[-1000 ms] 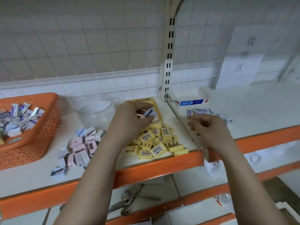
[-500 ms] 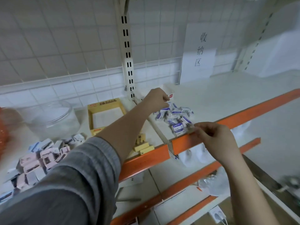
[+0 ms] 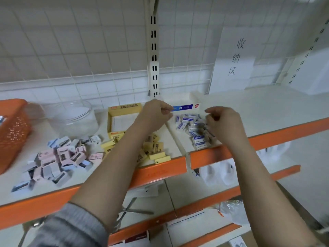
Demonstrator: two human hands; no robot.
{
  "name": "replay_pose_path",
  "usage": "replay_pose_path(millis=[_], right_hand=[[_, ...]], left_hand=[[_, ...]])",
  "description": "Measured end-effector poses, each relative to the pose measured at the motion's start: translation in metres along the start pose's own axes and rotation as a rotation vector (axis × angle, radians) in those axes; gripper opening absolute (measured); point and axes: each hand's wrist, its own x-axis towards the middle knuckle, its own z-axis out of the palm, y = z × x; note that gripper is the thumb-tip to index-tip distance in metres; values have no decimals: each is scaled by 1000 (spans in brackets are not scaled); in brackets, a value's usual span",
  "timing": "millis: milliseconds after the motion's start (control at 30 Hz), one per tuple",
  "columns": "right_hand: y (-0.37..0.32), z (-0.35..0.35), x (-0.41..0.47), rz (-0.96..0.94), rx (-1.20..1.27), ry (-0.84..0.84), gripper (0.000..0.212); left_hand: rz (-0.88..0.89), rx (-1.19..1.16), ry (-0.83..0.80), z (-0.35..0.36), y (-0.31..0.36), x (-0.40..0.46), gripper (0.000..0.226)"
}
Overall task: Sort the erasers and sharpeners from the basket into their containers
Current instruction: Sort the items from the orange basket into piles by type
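Bare left hand (image 3: 156, 114) fingers curled, right hand (image 3: 222, 122) likewise

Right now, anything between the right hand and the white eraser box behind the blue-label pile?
Nothing visible. The right hand hovers over the blue-label erasers; the white eraser box sits just behind them, its front unobstructed. The left hand hangs beside it, off that path.

This looks like a shop or stockroom: orange-edged metal shelves (image 3: 267, 138) with a white wire grid back (image 3: 89, 50), a paper sign (image 3: 235, 57) with Chinese characters, and piles of small stationery (image 3: 58, 157).
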Motion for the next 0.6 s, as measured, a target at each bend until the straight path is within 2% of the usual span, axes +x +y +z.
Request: replay_pose_path(millis=[67, 133, 200, 267, 367, 500, 600], right_hand=[[-2, 13, 39, -18, -134, -118, 33], [1, 29, 65, -38, -282, -311, 34], [3, 39, 75, -64, -339, -447, 33], [1, 39, 79, -114, -346, -514, 37], [-2, 36, 83, -184, -394, -577, 38], [0, 39, 83, -229, -392, -535, 32], [2, 39, 82, -236, -399, -502, 20]], left_hand=[[-47, -10, 41, -10, -4, -19, 25], [-96, -2, 61, -17, -8, -34, 23], [-120, 31, 68, -22, -13, -45, 21], [-127, 44, 74, -27, -16, -53, 21], [-138, 24, 91, -32, -19, -60, 20], [-160, 47, 127, -36, -22, -68, 19], [-182, 66, 178, -44, -26, -79, 20]])
